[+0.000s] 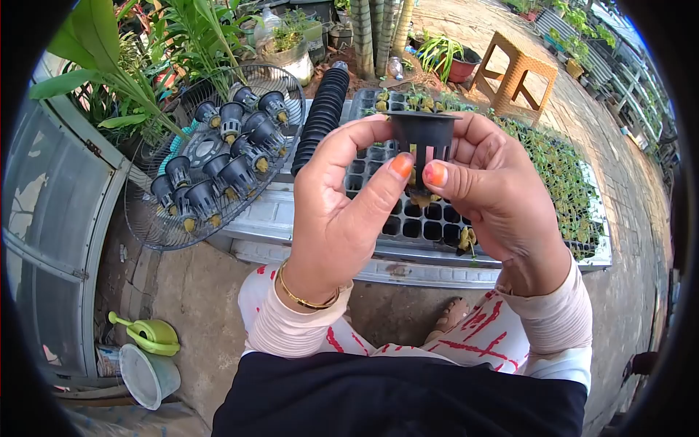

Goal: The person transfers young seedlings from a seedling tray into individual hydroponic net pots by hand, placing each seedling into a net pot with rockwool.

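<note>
A black slotted net pot [422, 138] is held upright between both hands, with a yellowish-brown plug showing at its bottom. My left hand [349, 197] grips the pot's left side, thumb on the front. My right hand [499, 182] holds its right side, thumb pressed near the lower slots. Behind and below the pot lies a black seedling tray [432, 231] with square cells, some holding small seedlings. Left of it is a long stack of nested black pots [322, 116]. Several net pots with plugs [240, 175] rest in a round wire basket [156, 237] at the left.
Dense green seedlings [557, 171] fill a tray at the right. A woven-pattern stool [518, 69] stands behind it. At the lower left are a green watering can [155, 336] and a pale bucket [149, 377]. Leafy plants [98, 47] rise at the upper left.
</note>
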The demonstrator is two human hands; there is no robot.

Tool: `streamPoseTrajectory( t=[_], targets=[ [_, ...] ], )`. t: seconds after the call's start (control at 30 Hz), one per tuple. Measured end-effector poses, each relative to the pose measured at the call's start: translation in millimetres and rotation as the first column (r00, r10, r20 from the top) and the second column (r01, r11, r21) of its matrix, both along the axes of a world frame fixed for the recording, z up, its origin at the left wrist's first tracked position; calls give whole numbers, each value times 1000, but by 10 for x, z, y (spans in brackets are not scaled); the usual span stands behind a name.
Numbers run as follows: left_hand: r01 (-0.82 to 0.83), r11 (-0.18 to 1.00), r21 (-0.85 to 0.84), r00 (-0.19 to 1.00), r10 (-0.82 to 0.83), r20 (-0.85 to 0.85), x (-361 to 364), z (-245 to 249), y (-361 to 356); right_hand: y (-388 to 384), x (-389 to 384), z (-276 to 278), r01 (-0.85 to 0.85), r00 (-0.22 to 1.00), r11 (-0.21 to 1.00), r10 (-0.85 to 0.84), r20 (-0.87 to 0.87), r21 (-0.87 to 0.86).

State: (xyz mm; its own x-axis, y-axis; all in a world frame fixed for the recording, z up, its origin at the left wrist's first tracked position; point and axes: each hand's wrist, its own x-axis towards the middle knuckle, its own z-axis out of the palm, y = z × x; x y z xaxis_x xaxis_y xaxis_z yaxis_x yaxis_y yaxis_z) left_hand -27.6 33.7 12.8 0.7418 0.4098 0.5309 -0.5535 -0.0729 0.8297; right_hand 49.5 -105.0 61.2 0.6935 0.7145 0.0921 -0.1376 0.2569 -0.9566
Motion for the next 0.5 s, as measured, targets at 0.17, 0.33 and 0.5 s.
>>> streamPoseTrajectory(
  t=[0.17, 0.33, 0.5],
  targets=[
    [-223, 975, 0, 974, 223, 28, -155, 67, 490, 657, 14, 188, -105, 982, 979, 130, 140, -176],
    [-404, 910, -89, 914, 405, -12, -335, 11, 986, 1524, 50, 133, -118, 947, 959, 186, 261, -257],
    [-356, 892, -277, 933, 357, -50, -483, -93, 1328, 2276, 98, -31, 46, 850, 927, 160, 502, -373]
  ],
)
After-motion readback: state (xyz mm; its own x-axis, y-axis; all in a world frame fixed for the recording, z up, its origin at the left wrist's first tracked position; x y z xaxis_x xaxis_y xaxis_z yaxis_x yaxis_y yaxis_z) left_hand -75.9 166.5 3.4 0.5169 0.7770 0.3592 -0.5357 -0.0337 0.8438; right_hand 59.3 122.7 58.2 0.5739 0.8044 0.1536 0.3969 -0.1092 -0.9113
